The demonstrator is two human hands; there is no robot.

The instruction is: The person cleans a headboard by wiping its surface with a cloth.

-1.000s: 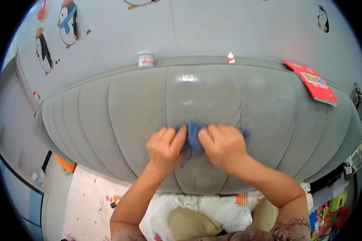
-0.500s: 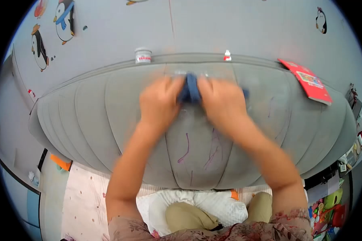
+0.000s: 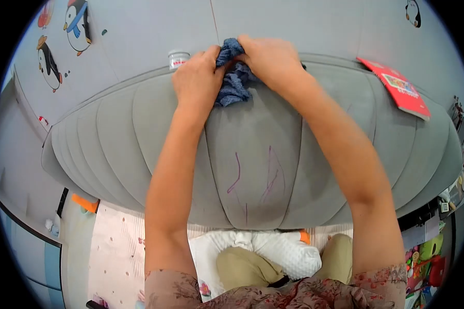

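A crumpled blue cloth (image 3: 234,88) is stretched between my two hands at the top of the grey padded headboard (image 3: 252,134). My left hand (image 3: 197,77) is closed on the cloth's left side. From the right, my right hand (image 3: 271,61) grips it too, with the fingertips partly hidden. Part of the cloth hangs down against the headboard's upper front. Below it, purple scribbled lines (image 3: 237,175) mark the middle panel.
A white-and-grey jar (image 3: 178,59) stands on the headboard's top edge, left of my hands. A red book (image 3: 397,88) leans at the right. White pillows (image 3: 288,250) lie by my knees. Penguin stickers (image 3: 77,26) decorate the wall behind.
Both hands have moved up with the cloth, from the headboard's front face to its top edge. The cloth now hangs more loosely. The small white-and-red bottle is now hidden from view.
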